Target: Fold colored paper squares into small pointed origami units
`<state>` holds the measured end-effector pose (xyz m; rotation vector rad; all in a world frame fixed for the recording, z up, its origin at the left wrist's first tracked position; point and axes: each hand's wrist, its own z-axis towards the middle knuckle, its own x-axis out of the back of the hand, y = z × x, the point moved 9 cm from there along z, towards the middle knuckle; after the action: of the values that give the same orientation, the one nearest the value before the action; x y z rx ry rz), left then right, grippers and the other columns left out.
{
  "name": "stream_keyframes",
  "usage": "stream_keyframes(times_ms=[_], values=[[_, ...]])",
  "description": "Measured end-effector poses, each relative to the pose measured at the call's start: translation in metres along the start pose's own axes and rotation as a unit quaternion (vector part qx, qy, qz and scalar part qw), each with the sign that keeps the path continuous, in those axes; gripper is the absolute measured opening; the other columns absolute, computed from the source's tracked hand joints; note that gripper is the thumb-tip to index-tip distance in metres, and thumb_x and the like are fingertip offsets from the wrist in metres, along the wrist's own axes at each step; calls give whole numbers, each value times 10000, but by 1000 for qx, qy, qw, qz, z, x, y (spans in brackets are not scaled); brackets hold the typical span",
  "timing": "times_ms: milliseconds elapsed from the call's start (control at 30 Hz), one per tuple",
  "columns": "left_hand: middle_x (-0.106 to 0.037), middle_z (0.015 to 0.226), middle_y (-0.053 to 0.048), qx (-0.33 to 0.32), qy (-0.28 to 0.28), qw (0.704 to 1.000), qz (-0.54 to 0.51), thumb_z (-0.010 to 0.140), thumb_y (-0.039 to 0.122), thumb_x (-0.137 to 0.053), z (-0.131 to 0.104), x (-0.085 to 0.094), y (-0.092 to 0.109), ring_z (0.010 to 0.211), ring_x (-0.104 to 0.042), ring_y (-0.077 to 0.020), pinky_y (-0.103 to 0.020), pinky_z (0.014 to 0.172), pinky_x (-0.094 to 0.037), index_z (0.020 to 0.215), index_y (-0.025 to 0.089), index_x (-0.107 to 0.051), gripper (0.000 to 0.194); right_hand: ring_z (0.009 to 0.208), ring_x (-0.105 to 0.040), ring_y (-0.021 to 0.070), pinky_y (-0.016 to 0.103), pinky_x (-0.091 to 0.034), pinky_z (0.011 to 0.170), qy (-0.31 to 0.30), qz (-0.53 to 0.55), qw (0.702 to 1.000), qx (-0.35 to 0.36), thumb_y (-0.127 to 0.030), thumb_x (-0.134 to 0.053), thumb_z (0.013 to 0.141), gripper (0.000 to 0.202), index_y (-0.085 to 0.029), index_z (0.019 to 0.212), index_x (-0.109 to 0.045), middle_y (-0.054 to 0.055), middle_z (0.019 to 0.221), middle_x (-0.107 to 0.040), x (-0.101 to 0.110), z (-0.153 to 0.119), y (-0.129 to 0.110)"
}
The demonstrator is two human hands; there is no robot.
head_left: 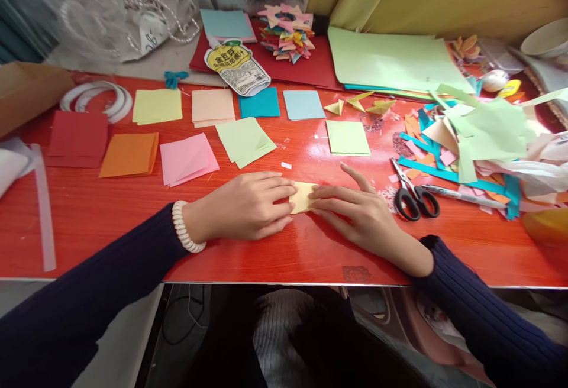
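A small folded piece of pale yellow paper (302,197) lies flat on the red table, just in front of me. My left hand (248,206), with a white coiled band at the wrist, holds its left edge under the fingertips. From the other side my right hand (361,210) presses the paper's right end, one finger raised off it. Both thumbs are hard to make out. Beyond my hands lie stacks of square paper: light green (245,141), pink (189,159), orange (129,154) and another light green one (348,138). Several small folded yellow pieces (371,104) rest farther back.
Black-handled scissors (410,193) and a pen (464,194) lie right of my right hand, beside a heap of paper scraps (488,133). A folded-paper star stack (287,33) stands at the back. White rings (96,101) lie at left. The table's edge (284,283) runs near me.
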<state>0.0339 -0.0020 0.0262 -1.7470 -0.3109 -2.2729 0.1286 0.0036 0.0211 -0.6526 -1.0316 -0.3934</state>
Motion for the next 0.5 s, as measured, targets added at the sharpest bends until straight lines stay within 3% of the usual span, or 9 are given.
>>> stream_keyframes(times_ms=[200,367,500], values=[[-650,1056,-79,-1,-4,999,-42,894,210,-412,-2,-2,-1,1019,-595,-206,-323,862,-511,883,131,-642,244,896,-593,158,458,-280,1021,-8,37,998,-50,-240,-520,877,101,-207,839,-608,27,916,-657,-6,2,3],[-659,1054,-94,16,-12,997,-78,900,189,-382,-3,-4,-6,1045,-594,-203,-318,879,-510,956,109,-615,252,804,-528,183,361,-428,751,-11,88,993,-74,-235,-524,870,105,-172,822,-593,69,830,-611,-10,4,7],[-653,1097,-80,13,-23,992,-123,897,168,-384,-6,-4,-9,1121,-559,-197,-321,928,-491,985,130,-617,251,761,-509,170,336,-437,710,-31,147,981,-122,-217,-532,860,80,-159,831,-579,71,819,-547,-16,6,14]])
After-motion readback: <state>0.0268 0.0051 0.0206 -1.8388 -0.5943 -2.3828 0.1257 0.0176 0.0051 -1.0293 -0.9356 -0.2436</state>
